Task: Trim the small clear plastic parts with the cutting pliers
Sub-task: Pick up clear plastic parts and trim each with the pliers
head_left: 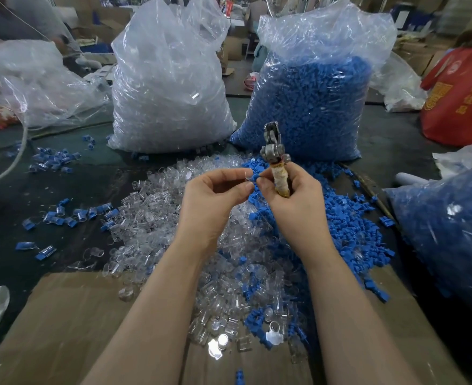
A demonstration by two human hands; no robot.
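Clear plastic parts (157, 207) lie in a big loose heap in the middle of the table (4, 190), spilling toward the near edge. They look tiny, light and hard, with smooth shiny sides, so they will likely slip in the fingers. I think each one should be pinched by its body, with the bit to be cut poking out.

Near the left edge sit small blue-and-clear joined pieces (54, 159) and a crumpled see-through bag (35, 79). Behind the heap, toward the far edge, stands a tall bag of clear parts (168, 87). It is soft and crinkly and stuffed full.

The left hand (215, 195) is above the heap. Its thumb and fingers are curled and pinch a small blue piece (254, 177). A thin clear bit seems to be there too, but it is too small to tell. The right hand (293, 201) touches the same piece with its fingertips and also grips the cutting pliers (273, 151) by the handle. The handle is wrapped in worn tan tape, which looks rough and easy to hold. The grey metal head points up and away, and I cannot tell if it is open.

Right of the heap is a pile of blue parts (348, 226), small and dull, not shiny. Behind it stands a bag of blue parts (312, 101). A red bag (459, 101) sits by the far right corner. Brown cardboard (62, 329) lies flat along the near edge.
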